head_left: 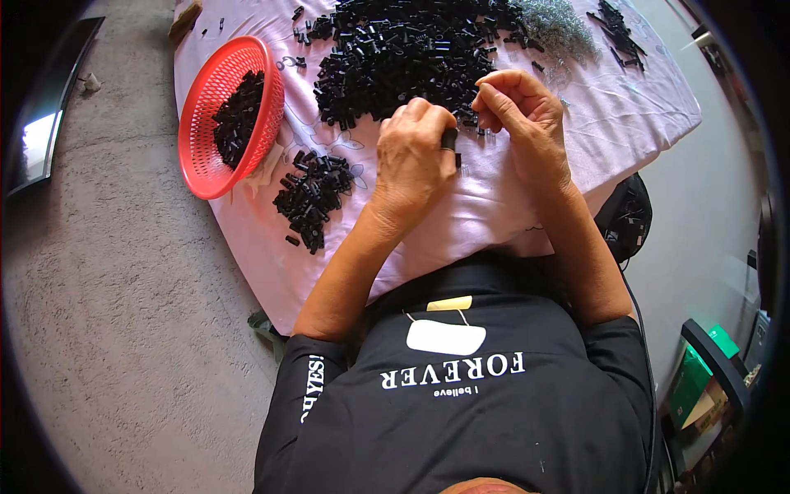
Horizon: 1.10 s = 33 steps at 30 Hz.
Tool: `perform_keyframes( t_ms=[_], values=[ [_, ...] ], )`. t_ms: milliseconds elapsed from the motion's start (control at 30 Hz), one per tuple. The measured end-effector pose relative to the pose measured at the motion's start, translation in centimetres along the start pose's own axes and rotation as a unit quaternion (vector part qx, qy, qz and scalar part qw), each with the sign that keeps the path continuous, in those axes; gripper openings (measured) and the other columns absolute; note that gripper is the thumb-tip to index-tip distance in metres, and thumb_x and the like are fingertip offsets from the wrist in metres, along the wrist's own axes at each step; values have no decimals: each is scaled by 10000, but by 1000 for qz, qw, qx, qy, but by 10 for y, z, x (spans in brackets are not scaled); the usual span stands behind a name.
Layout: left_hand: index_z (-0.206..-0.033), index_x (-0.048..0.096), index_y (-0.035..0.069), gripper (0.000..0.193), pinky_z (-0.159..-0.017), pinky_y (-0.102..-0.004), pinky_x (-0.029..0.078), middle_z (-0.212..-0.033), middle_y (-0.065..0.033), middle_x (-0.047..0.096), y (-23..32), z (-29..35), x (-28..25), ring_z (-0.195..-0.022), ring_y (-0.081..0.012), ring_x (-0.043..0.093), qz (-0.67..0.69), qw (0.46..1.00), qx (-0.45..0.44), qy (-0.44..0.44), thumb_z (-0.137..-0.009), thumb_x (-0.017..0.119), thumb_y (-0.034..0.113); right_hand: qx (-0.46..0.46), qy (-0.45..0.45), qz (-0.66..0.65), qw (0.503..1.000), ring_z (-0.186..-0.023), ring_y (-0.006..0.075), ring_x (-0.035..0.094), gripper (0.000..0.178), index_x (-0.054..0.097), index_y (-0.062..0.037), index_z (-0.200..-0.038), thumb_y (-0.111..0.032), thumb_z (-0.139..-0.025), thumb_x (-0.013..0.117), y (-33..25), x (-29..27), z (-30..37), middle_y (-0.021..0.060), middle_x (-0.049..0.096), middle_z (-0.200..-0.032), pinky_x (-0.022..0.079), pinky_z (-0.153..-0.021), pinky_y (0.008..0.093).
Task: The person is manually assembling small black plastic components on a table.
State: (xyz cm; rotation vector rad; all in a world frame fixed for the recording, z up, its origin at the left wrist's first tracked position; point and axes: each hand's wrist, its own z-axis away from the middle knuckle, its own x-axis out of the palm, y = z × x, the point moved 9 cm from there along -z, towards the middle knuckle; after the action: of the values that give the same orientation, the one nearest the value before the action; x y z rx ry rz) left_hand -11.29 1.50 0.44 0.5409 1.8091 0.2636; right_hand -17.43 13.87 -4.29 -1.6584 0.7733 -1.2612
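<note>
Since it all sits on one surface, starting there: pink cloth-covered table (494, 210), far edge cut off by the frame. Biggest thing on it is the main heap of black parts (403, 62), far centre, also running out of frame. Red basket (199, 123) at left, tilted, more black parts (239, 119) inside; how deep they go is hidden. Silver heap (559, 33) far right (springs, probably; too fine to be sure). Smaller black pile (313, 198) near left, by the left forearm.

Left hand (413, 152) is curled round a black piece (448, 140), which pokes out on the fist's right side; left thumb hidden. Right hand (527, 119) is just right of it, thumb and index tips meeting in a pinch beside the main heap. Can't tell what's in that pinch, if anything.

My read: mid-way through handling one piece, left steadying, right doing the fine work. Next move calls for a light, precise right-hand pinch and the left piece held steady. Its gripped end is covered, so alignment can't be checked.
</note>
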Motion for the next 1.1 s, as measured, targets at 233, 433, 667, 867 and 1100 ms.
perform_keyframes(
  t_ms=[233,433,667,867,1100],
  values=[
    [-915,613,5,206,-713,-365,505,-846,-137,657,-28,11,-13,-777,-271,644,131,986,-96,27,-743,528,-69,15,-35,43,998,-688,54,617,80,650,-19,-997,-80,-944,652,4,10,2,28,682,-820,508,-626,186],
    [-991,640,-5,311,-701,-270,516,-872,-123,686,-29,15,-26,-769,-188,669,181,974,-125,50,-732,488,-90,8,-38,48,998,-704,62,630,86,650,-16,-1018,-54,-941,645,4,11,1,33,687,-847,517,-641,189],
    [-922,609,-4,234,-690,-379,510,-834,-148,625,-20,26,-26,-749,-300,630,129,989,-72,20,-702,546,-53,-9,-30,60,998,-714,76,639,95,651,-14,-1029,-24,-935,637,3,9,0,42,691,-854,525,-656,197],
    [-899,599,14,225,-703,-415,491,-816,-137,603,-22,26,-22,-757,-330,611,98,992,-73,11,-683,569,-41,5,-37,48,998,-695,69,632,86,648,-16,-1016,-17,-931,638,7,12,0,38,687,-840,519,-631,199],
    [-920,633,34,246,-777,-439,488,-866,-127,619,-23,21,-13,-842,-337,615,26,998,-47,-16,-686,573,-11,8,-40,66,997,-686,64,627,81,648,-19,-1013,-21,-933,636,8,11,0,33,685,-833,512,-610,196]
  ],
)
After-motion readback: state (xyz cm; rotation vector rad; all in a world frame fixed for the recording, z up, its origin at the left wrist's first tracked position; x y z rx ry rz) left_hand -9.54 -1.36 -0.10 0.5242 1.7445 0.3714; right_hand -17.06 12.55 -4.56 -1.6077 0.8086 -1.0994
